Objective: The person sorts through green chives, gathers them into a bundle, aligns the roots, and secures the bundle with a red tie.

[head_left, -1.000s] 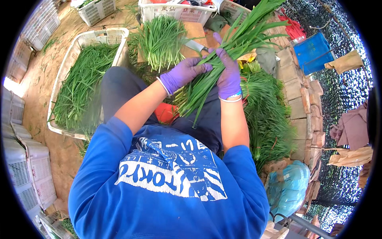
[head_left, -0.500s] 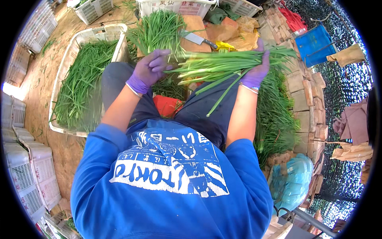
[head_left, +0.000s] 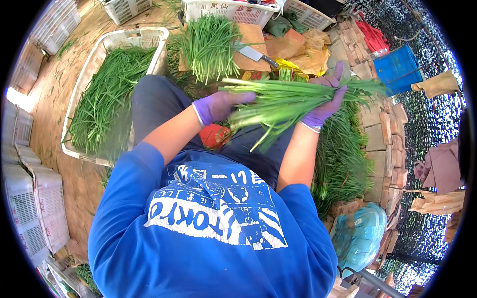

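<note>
A bunch of garlic chives (head_left: pixel 283 102) lies sideways above my lap, pale stem ends to the left and green tips to the right. Around its leafy end, my right hand (head_left: pixel 328 102), in a purple glove, is closed with the thumb up. My left hand (head_left: pixel 218 106), gloved alike, reaches into the stem ends; its fingers are smeared by motion, so their grip is unclear. Beyond it, a pile of cut chives (head_left: pixel 209 47) rests on a wooden board (head_left: pixel 252 37), beside a knife (head_left: pixel 256 53) with a dark handle.
At my left stands a white plastic crate (head_left: pixel 163 57) full of chives. More loose chives (head_left: pixel 343 154) are heaped by my right leg, along stacked bricks (head_left: pixel 376 154). A blue-green plastic bag (head_left: pixel 360 236) sits near right; another white crate (head_left: pixel 231 14) stands beyond the board.
My left hand has moved down and right, from left of the stem ends in among them. The bunch has shifted slightly right and lower, still in my right hand.
</note>
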{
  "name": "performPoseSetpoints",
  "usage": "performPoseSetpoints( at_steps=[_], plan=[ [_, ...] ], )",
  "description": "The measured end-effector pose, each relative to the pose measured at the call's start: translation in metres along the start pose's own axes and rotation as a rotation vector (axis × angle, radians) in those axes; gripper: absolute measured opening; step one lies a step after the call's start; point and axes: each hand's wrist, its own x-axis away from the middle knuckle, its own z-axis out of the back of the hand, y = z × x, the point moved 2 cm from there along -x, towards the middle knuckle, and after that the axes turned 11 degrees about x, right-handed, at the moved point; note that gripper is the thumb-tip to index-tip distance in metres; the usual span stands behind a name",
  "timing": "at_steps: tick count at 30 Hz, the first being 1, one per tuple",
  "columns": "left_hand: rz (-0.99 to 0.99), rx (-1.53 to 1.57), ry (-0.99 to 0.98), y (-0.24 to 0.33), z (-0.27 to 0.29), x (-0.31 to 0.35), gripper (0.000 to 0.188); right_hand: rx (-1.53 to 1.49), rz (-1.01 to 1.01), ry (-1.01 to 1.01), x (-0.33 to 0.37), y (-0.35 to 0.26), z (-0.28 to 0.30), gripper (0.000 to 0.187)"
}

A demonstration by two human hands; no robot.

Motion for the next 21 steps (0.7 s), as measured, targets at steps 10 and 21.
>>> performPoseSetpoints(
  at_steps=[10, 21],
  plan=[
    [-0.113, -0.154, 0.109, 0.024, -0.007, 0.019, 0.030, -0.030, -0.041, 0.142, 0.020, 0.015, 0.000, 0.047],
    [-0.040, 0.333, 0.084, 0.009, -0.005, 0.030, 0.036, 0.027, 0.007, 0.199, 0.022, 0.010, 0.000, 0.045]
  ],
)
